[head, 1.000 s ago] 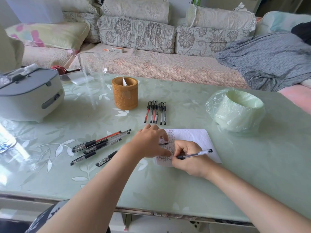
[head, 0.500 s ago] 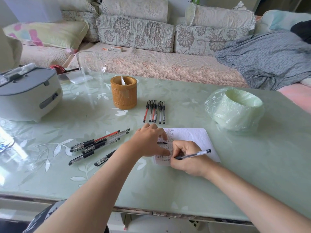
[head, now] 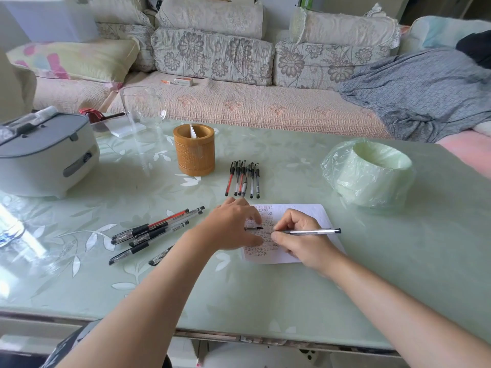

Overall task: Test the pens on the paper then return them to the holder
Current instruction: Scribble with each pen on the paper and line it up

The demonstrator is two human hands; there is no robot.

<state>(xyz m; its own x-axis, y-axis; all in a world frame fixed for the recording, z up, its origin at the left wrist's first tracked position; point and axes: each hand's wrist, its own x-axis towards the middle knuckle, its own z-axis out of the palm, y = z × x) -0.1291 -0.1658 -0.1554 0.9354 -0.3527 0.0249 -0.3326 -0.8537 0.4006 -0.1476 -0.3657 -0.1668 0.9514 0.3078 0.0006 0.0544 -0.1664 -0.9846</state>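
Head view: the right hand (head: 300, 241) is gripping a clear pen (head: 312, 231), its tip touching the written-on paper (head: 303, 215) on the worktop (head: 265, 301). The left hand (head: 233, 227) is lying flat with its fingers spread, pressing the paper's left edge. Six pens (head: 243, 179) are lying in a row just beside the bamboo holder (head: 194, 151).

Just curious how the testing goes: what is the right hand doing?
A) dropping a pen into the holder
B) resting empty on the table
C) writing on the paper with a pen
C: the right hand grips a pen, its tip on the paper.
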